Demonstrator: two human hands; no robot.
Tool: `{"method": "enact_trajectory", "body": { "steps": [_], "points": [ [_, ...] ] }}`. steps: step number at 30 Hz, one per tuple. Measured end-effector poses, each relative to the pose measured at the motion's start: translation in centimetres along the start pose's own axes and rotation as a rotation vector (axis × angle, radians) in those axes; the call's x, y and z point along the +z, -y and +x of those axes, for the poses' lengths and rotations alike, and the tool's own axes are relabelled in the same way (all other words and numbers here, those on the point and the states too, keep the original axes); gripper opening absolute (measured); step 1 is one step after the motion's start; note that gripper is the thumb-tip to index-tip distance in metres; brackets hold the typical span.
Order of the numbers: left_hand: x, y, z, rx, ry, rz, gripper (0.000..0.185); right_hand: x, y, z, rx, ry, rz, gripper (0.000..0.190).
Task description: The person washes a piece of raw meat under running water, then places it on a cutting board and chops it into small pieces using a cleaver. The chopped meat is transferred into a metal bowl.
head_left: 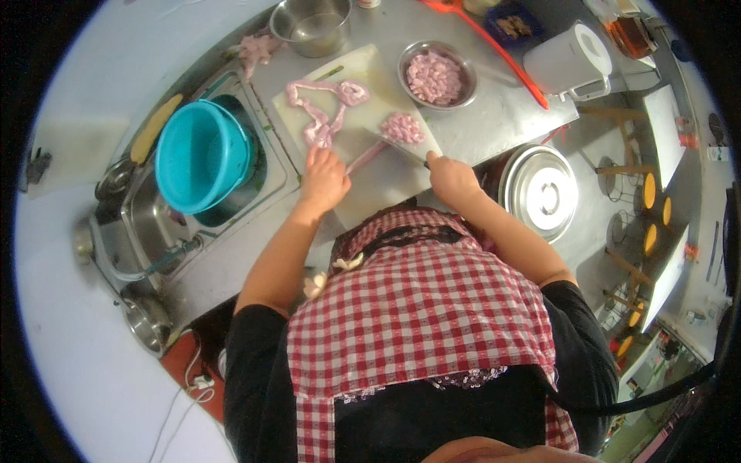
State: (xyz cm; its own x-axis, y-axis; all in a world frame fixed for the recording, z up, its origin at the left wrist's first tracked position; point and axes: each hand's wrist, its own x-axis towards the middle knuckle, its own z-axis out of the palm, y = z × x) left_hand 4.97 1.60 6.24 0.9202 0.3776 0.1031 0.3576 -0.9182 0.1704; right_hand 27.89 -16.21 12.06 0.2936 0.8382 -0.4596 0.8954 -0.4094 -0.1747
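Observation:
My right hand (453, 176) grips the handle of a kitchen knife (405, 149). Its blade points up and left over a white cutting board (417, 173), beside a small heap of diced pink meat (402, 128). Fingers bent, my left hand (322, 180) holds one end of a thin raw meat strip (366, 157) that runs toward the blade. Just beyond its fingertips, a longer twisted strip of pale meat (315, 118) lies looped on the board. A steel bowl (471, 87) of cut meat pieces (434, 76) stands at the board's upper right.
At left, a turquoise bucket (194, 156) stands in the sink (269, 173). Raw meat (257, 51) lies near a steel pot (312, 29). A red long-handled utensil (503, 52) and a white pitcher (564, 61) are at upper right. A lidded metal pot (541, 191) stands beside my right arm.

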Motion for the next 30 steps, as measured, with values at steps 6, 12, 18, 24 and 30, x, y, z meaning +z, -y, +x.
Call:
{"method": "enact_trajectory", "body": {
  "steps": [6, 12, 18, 24, 30],
  "points": [
    [-4.3, -3.2, -2.0, -0.293, 0.585, -0.265, 0.021, -0.2, -0.1, 0.3, -0.044, 0.034, -0.009, 0.021],
    [-2.5, -6.2, -1.7, -0.464, 0.299, -0.247, 0.025, -0.3, -0.2, 0.7, -0.066, 0.02, -0.004, 0.02],
    [4.1, -5.8, 3.2, -0.09, -0.235, -0.401, 0.031, -0.7, -1.9, -0.1, -0.006, -0.025, 0.002, 0.018],
    [7.0, -5.9, 4.7, -0.075, -0.16, -0.368, 0.034, -1.0, -1.3, -0.1, -0.042, -0.009, -0.043, 0.017],
    [7.2, -6.2, 4.2, -0.093, -0.21, -0.413, 0.024, -1.1, -1.3, 0.3, -0.102, -0.013, -0.019, 0.018]
  ]
}}
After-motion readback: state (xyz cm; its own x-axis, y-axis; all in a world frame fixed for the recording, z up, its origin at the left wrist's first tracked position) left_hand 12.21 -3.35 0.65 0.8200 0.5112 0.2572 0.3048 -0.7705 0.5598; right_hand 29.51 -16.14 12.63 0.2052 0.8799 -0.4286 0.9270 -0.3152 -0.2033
